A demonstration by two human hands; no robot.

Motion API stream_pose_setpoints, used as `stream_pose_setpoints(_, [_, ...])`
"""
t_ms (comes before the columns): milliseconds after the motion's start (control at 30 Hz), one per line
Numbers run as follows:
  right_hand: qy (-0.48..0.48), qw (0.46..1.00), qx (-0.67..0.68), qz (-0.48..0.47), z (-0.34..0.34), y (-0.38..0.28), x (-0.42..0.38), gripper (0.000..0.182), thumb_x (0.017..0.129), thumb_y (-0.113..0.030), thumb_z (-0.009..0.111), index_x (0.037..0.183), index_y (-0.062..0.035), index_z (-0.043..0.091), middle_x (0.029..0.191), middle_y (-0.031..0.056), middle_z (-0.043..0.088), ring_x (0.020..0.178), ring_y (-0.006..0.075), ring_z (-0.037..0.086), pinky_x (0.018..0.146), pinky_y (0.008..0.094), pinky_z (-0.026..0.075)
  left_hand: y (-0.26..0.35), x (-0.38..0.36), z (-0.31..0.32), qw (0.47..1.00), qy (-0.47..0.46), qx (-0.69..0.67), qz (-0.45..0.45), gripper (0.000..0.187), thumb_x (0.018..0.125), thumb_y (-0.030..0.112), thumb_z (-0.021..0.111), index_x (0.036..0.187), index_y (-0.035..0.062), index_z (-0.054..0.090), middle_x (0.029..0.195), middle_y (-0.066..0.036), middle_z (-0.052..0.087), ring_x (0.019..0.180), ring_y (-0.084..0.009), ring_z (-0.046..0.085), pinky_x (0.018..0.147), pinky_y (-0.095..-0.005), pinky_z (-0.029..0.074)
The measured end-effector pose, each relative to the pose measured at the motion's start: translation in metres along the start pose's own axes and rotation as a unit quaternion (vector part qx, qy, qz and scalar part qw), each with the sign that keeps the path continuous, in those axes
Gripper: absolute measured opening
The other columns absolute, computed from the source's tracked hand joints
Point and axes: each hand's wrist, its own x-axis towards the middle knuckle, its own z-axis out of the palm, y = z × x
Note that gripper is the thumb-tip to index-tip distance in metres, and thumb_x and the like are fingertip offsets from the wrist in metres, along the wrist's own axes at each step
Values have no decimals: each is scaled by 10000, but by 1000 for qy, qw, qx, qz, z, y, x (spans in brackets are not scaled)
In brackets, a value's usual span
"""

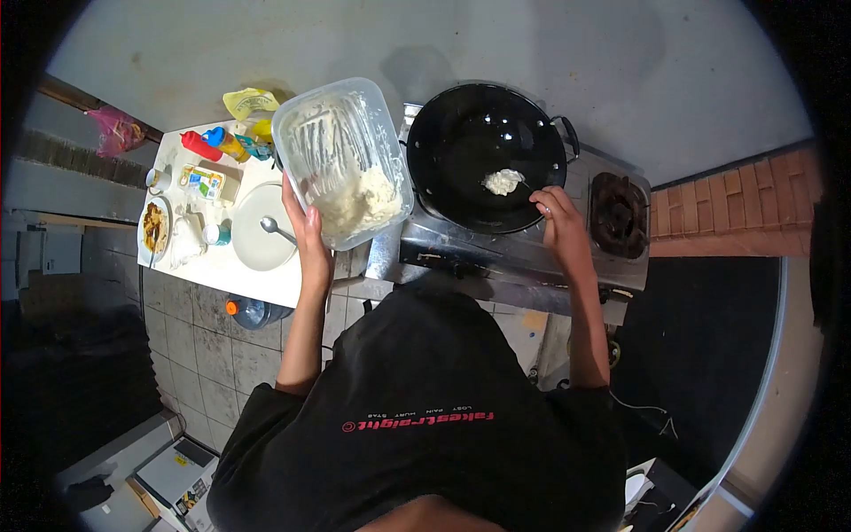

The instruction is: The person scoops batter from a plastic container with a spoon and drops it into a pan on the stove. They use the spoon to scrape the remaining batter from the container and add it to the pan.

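Note:
My left hand (pixel 310 244) grips the lower left side of a clear plastic container (pixel 396 146), tilted toward me. White batter (pixel 370 199) is heaped at its near end and smeared over its bottom. In my right hand (pixel 558 217) is a spoon (pixel 529 185), held by the handle with the fingers pinched. Its bowl is hidden under a lump of white batter (pixel 503 182), which overlaps the near right part of a black wok (pixel 470 120). The wok has a glossy inside and sits on the metal stove (pixel 461 246).
Right of the wok is a bare burner (pixel 618 215). On the white table (pixel 282 285) at left are a plate (pixel 253 246) with a metal spoon (pixel 277 230), a red bottle (pixel 201 146), a blue-capped bottle (pixel 228 144) and a dish of food (pixel 154 229). A water jug (pixel 255 312) stands below.

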Motion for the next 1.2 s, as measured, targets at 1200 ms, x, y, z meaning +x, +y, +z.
stream_pose_setpoints(1200, [35,996,67,-42,-2,33,-28,314,811,172,580,1077,16,639,1080,157,607,970,352,657,805,422,541,27,-23,64,1000,3,3,30,878,973,526,456,1618,31,123,1634,-195,201,1506,-319,224,1222,-440,174])
